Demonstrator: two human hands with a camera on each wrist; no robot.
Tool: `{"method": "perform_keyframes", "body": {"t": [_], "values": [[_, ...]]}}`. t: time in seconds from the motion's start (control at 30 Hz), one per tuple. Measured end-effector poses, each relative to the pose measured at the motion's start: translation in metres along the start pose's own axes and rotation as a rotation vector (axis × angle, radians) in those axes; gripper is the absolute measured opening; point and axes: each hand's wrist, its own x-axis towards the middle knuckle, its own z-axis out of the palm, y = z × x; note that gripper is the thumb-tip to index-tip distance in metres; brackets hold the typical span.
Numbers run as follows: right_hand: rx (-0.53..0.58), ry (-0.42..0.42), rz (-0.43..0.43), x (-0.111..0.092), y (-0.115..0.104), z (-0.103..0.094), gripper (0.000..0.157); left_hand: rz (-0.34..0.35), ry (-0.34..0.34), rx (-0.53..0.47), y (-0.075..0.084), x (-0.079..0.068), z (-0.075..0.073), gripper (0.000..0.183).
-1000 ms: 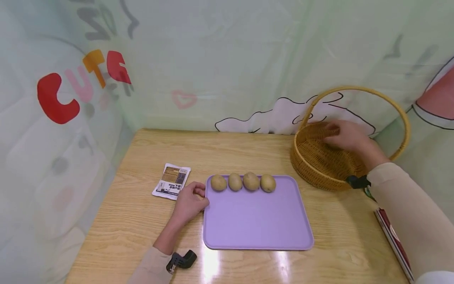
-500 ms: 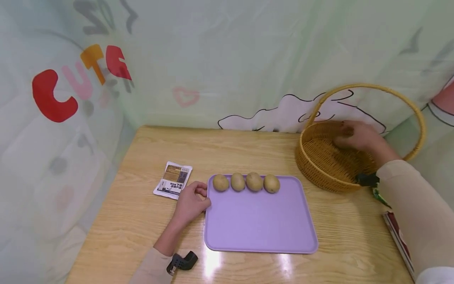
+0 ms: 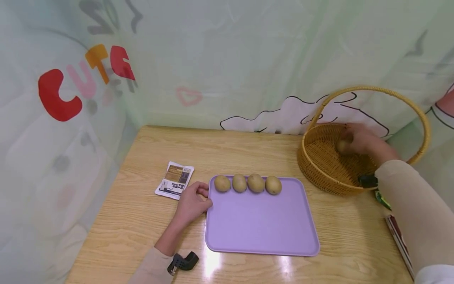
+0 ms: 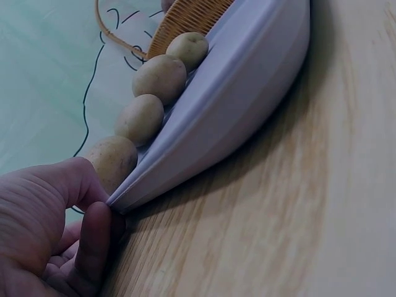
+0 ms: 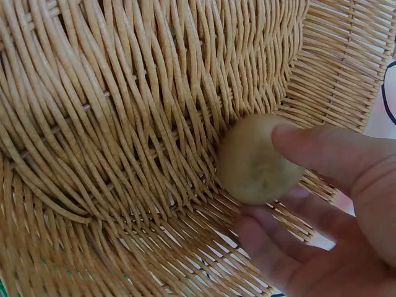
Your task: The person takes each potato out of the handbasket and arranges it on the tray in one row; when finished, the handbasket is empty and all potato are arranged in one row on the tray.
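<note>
Inside the wicker basket (image 3: 322,179), my right hand (image 3: 365,141) holds a potato (image 5: 260,159) between thumb and fingers, close to the woven wall in the right wrist view. My left hand (image 3: 191,203) pinches the left rim of the purple tray (image 3: 262,225), thumb on one side and fingers on the other. Several potatoes stand in a row along the tray's far edge; the leftmost potato (image 3: 222,184) is nearest my left hand. In the left wrist view that row runs away from my thumb, and the basket (image 4: 189,25) shows behind it.
A white and brown packet (image 3: 175,180) lies on the wooden table (image 3: 159,146) left of the tray. The basket's tall handle (image 3: 376,88) arches over my right forearm. A red-edged flat item (image 3: 399,240) lies under that arm. A printed curtain (image 3: 227,71) hangs behind.
My right hand, working inside the basket, has come to show a potato in its grasp. My left hand stays on the tray rim. The head view has shifted slightly.
</note>
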Motion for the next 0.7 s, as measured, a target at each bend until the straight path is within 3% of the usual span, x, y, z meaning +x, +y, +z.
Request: {"method": "perform_keyframes", "body": {"t": [0.2, 0.7], "values": [[-0.007, -0.112, 0.011, -0.005, -0.001, 0.001, 0.055, 0.001, -0.002, -0.001, 0.002, -0.001, 0.000, 0.038], [0.013, -0.183, 0.019, -0.011, -0.025, 0.007, 0.052, 0.017, 0.009, 0.000, 0.001, -0.001, 0.002, 0.038]]}}
